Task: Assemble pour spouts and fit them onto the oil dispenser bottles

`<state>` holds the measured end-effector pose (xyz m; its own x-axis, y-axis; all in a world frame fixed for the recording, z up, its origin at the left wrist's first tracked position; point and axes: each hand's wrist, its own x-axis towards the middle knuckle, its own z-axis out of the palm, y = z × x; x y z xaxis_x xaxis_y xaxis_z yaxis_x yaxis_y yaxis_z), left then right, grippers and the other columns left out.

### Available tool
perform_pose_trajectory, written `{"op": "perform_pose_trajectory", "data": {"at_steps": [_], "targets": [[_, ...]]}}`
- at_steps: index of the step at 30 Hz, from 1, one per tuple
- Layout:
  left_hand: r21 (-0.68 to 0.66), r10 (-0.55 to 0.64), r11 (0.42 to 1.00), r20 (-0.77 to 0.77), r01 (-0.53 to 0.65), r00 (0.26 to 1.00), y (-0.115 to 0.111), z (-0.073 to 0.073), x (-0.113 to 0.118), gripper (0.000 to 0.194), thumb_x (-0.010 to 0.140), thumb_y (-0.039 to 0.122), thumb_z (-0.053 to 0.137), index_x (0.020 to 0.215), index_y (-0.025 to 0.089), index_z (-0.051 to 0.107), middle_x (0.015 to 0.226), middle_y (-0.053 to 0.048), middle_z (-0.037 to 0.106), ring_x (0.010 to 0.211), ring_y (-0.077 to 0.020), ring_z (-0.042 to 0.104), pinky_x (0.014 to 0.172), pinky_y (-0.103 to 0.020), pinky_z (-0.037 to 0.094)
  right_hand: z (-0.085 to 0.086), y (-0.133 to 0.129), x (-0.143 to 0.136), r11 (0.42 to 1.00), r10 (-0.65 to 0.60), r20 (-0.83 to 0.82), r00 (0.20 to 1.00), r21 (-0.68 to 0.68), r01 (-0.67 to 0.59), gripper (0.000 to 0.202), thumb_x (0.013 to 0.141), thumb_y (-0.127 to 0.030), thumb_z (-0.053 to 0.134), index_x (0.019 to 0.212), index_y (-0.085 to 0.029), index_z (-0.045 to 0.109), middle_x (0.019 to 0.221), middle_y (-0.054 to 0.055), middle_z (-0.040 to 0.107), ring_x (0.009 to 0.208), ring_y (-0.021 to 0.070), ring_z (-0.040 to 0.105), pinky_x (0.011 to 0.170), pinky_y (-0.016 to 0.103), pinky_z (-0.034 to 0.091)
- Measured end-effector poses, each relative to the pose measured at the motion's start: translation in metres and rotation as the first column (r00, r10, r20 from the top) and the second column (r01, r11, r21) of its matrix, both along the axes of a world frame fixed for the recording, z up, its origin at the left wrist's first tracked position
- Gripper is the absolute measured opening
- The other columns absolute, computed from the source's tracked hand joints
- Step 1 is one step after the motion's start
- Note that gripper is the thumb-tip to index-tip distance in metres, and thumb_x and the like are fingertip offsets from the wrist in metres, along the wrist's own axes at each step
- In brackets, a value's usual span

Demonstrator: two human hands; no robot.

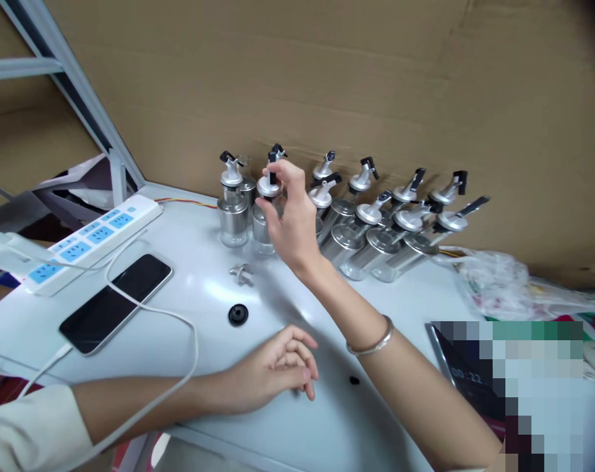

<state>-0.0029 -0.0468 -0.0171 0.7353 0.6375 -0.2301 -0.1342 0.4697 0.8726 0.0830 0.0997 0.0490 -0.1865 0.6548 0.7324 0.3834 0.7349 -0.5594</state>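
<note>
My right hand (292,219) is raised at the front of a glass bottle (263,229) with a silver pourer top and a black lever (272,168). Its fingers are curled at the lever and look closed on it. Low over the table, my left hand (287,364) has its fingers loosely bent and apart, with nothing in them. Between the hands and the phone lie a silver metal piece (241,273) and a round black cap (238,315). A small black part (354,380) rests to the right of my left hand.
Several more bottles with pourer tops (346,239) stand along the cardboard wall (327,78). On the left are a power strip (95,242), a phone (115,301) and a white cable (196,341) crossing my left forearm. Plastic bags (499,282) and a dark-screened device (467,373) lie right.
</note>
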Motion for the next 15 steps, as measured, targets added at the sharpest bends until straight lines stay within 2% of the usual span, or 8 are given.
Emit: {"op": "perform_pose_trajectory", "data": {"at_steps": [3,6,9,10,11,13,14,15], "targets": [[0.041,-0.022,0.999,-0.009,0.023,1.000,-0.001,0.000,-0.002,0.024,0.086,0.029,0.056,0.102,0.018,0.042,0.088,-0.001,0.052,0.077,-0.0118,0.057,0.073,-0.029,0.040,-0.005,0.005,-0.003,1.000,-0.027,0.030,0.999,0.017,0.027,0.034,0.082,-0.003,0.045,0.108,-0.025,0.044,0.108,0.004,0.059,0.107,0.0174,0.057,0.093,0.036,0.047],[0.157,-0.067,0.984,-0.124,0.086,0.990,-0.006,0.006,-0.004,0.018,0.085,0.024,0.052,0.100,0.018,0.044,0.091,-0.003,0.054,0.080,-0.0131,0.056,0.075,-0.030,0.041,-0.006,0.013,-0.004,0.996,-0.087,0.069,0.994,-0.003,0.088,0.029,0.079,0.001,0.044,0.095,-0.023,0.047,0.096,0.004,0.059,0.098,0.0187,0.058,0.091,0.039,0.047],[0.396,-0.069,0.901,-0.271,0.176,0.960,-0.013,0.011,-0.005,0.015,0.083,0.020,0.051,0.097,0.018,0.048,0.095,-0.006,0.056,0.086,-0.0160,0.054,0.080,-0.032,0.043,-0.004,0.025,-0.003,0.991,-0.134,0.116,0.984,-0.014,0.136,0.029,0.079,0.004,0.039,0.081,-0.023,0.049,0.096,0.004,0.059,0.111,0.0203,0.053,0.101,0.043,0.040],[0.445,-0.052,0.878,-0.279,0.177,0.959,-0.015,0.012,-0.004,0.016,0.082,0.019,0.051,0.098,0.018,0.049,0.097,-0.007,0.056,0.089,-0.0169,0.053,0.083,-0.033,0.042,-0.003,0.027,-0.003,0.989,-0.145,0.122,0.982,-0.014,0.148,0.031,0.079,0.006,0.037,0.078,-0.023,0.048,0.101,0.005,0.059,0.119,0.0209,0.048,0.105,0.045,0.036],[0.452,-0.027,0.881,-0.255,0.144,0.967,-0.015,0.011,-0.003,0.017,0.082,0.019,0.051,0.099,0.018,0.050,0.099,-0.007,0.057,0.092,-0.0176,0.052,0.086,-0.034,0.041,-0.001,0.026,-0.004,0.987,-0.159,0.117,0.980,-0.017,0.162,0.032,0.079,0.007,0.035,0.075,-0.022,0.048,0.109,0.005,0.058,0.127,0.0219,0.042,0.108,0.047,0.032],[0.311,0.058,0.950,-0.120,-0.018,0.991,-0.013,0.007,0.001,0.021,0.084,0.024,0.051,0.104,0.018,0.049,0.101,-0.008,0.057,0.095,-0.0187,0.053,0.088,-0.035,0.041,0.005,0.015,-0.005,0.981,-0.188,0.072,0.980,-0.033,0.191,0.031,0.079,0.006,0.036,0.074,-0.022,0.048,0.128,0.004,0.050,0.138,0.0250,0.027,0.110,0.051,0.026],[0.155,0.125,0.981,-0.024,-0.120,0.992,-0.009,0.006,0.003,0.022,0.085,0.029,0.051,0.103,0.017,0.049,0.099,-0.008,0.057,0.095,-0.0195,0.055,0.087,-0.035,0.041,0.009,0.004,-0.007,0.979,-0.198,0.031,0.980,-0.045,0.200,0.029,0.079,0.005,0.038,0.074,-0.022,0.049,0.134,0.004,0.045,0.140,0.0262,0.022,0.111,0.052,0.025],[-0.003,0.194,0.981,0.061,-0.195,0.979,-0.005,0.006,0.005,0.026,0.083,0.035,0.053,0.101,0.016,0.050,0.099,-0.008,0.057,0.094,-0.0209,0.056,0.084,-0.035,0.043,0.014,-0.012,-0.009,0.978,-0.202,-0.023,0.979,-0.059,0.200,0.027,0.079,0.003,0.041,0.076,-0.022,0.050,0.138,0.005,0.042,0.141,0.0266,0.020,0.111,0.052,0.023]]}}
